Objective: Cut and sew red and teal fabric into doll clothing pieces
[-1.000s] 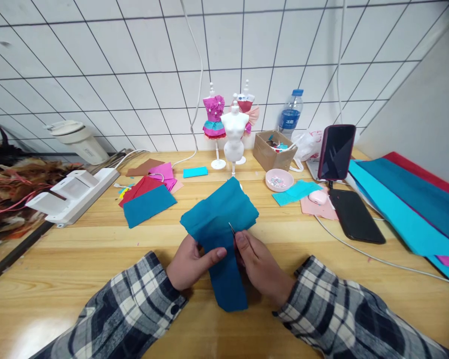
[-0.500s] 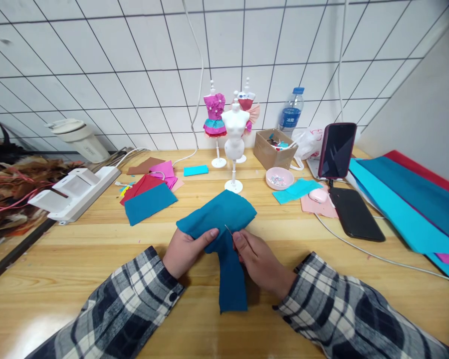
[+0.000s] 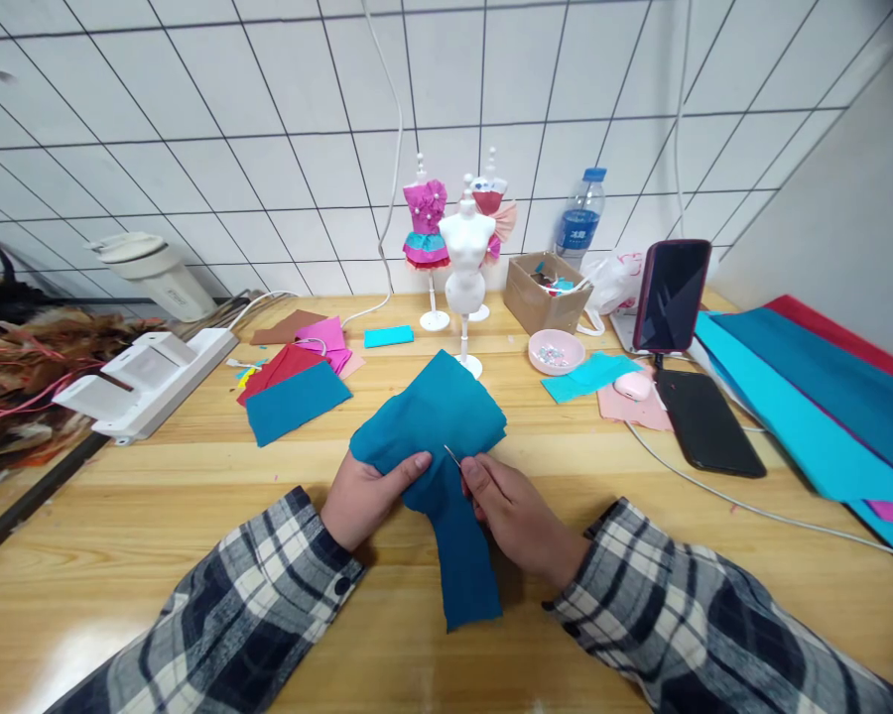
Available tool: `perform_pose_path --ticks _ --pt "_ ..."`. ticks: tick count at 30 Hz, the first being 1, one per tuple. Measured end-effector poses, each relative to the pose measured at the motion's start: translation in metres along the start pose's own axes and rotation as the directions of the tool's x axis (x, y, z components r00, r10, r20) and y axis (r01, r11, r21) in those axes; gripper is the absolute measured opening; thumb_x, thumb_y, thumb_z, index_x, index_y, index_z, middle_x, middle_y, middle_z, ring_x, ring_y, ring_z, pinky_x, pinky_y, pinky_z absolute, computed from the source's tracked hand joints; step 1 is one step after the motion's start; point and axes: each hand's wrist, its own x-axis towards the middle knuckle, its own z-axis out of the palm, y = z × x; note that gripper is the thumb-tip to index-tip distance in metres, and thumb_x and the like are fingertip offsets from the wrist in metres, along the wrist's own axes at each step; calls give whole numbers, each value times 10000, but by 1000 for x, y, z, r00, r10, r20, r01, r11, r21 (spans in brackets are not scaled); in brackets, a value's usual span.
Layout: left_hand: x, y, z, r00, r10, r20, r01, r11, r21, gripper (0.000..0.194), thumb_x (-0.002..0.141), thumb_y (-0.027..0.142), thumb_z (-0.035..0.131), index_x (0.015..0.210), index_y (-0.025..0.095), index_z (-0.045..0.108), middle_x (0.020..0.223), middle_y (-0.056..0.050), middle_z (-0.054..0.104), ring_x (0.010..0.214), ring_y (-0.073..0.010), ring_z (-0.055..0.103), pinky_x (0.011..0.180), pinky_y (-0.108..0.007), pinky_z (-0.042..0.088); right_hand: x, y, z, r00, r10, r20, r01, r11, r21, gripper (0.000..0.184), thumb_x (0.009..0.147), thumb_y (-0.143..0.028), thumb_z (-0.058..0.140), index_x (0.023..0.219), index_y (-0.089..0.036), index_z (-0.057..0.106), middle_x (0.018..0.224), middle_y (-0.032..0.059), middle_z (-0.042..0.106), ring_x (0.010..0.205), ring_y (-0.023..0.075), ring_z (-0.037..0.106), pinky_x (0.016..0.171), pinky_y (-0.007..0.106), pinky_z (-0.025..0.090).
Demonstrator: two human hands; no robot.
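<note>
A teal fabric piece [image 3: 446, 412] spreads between my two hands, its narrower strip hanging toward the table's front. My left hand [image 3: 364, 496] grips its left edge, thumb on top and fingers hidden beneath. In my right hand [image 3: 517, 511] is a slim, pointed metal tool, apparently small scissors [image 3: 451, 455]. Only the tip shows over the cloth; the handle is hidden by fingers and fabric. Just beyond the cloth stands a bare white mini dress form [image 3: 467, 248].
Dressed forms [image 3: 426, 223] stand behind, beside a cardboard box [image 3: 540, 305] and bottle [image 3: 578, 223]. A pink bowl [image 3: 557, 352] holds small beads. Fabric scraps [image 3: 298, 402] lie left. Phones [image 3: 706, 421], a cable and folded fabric [image 3: 826, 426] are right; a power strip [image 3: 168, 382] is far left.
The fabric's far edge has risen into a point, covering part of the bare form's base. Its hanging strip has swung slightly right. Both hands stay nearly in place.
</note>
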Motion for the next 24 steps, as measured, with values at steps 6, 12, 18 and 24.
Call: perform_pose_path --ticks 6,12,18,24 --pt "0 -2 -1 1000 6 9 -6 1000 -20 591 720 363 725 1240 135 561 1196 -140 653 1079 -311 621 958 -435 488 -1 4 2 999 13 53 -16 998 63 471 935 -582 246 716 -205 423 565 -44 436 511 95 422 484 225 320" --pt "-2 -2 0 999 -16 38 19 998 -68 588 716 348 733 1241 143 564 1170 -133 669 1101 -317 608 961 -446 487 -1 -1 0 1000 -24 18 24 1000 -3 439 953 -538 252 712 -206 409 592 -39 444 540 101 433 504 231 321" --pt "-5 -5 -1 997 -64 45 70 986 -149 558 702 367 744 1192 141 602 1097 -127 704 1055 -320 633 946 -458 496 -1 -3 0 1000 -24 11 24 1000 -20 425 949 -539 256 720 -215 409 606 -38 425 551 112 410 496 236 317" --pt "-4 -5 -3 996 -81 36 86 984 -155 546 682 387 755 1155 150 622 1052 -117 721 1087 -326 613 945 -454 497 -1 -4 -2 998 -22 58 20 999 27 454 953 -546 232 699 -209 401 587 -41 423 537 105 419 501 237 322"
